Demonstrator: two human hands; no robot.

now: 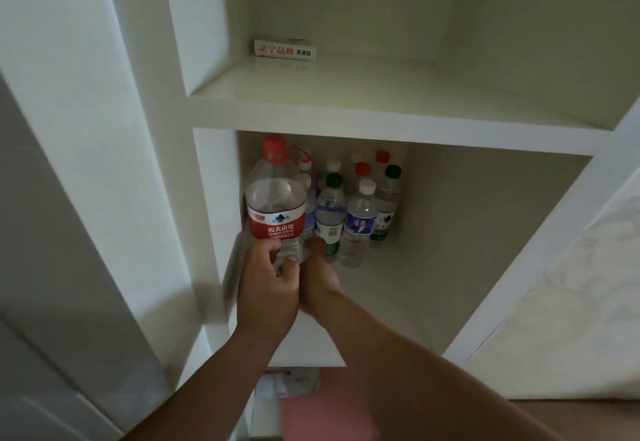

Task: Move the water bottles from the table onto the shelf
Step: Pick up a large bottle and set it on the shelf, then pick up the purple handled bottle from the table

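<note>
A large clear water bottle [275, 198] with a red cap and red label stands upright at the front left of the lower shelf compartment [433, 267]. My left hand [266, 277] grips its lower part from the left. My right hand [320, 277] holds the bottle's base from the right, fingers partly hidden behind it. Behind and to the right stand several smaller bottles [360, 212] with white, red and dark green caps, bunched in the compartment's back left corner.
The upper shelf [346, 94] holds only a small white box with red print [284, 49] at the back. The right part of the lower compartment is bare. Pink items [325, 409] lie below the shelf. A pale marbled surface [571, 302] sits at right.
</note>
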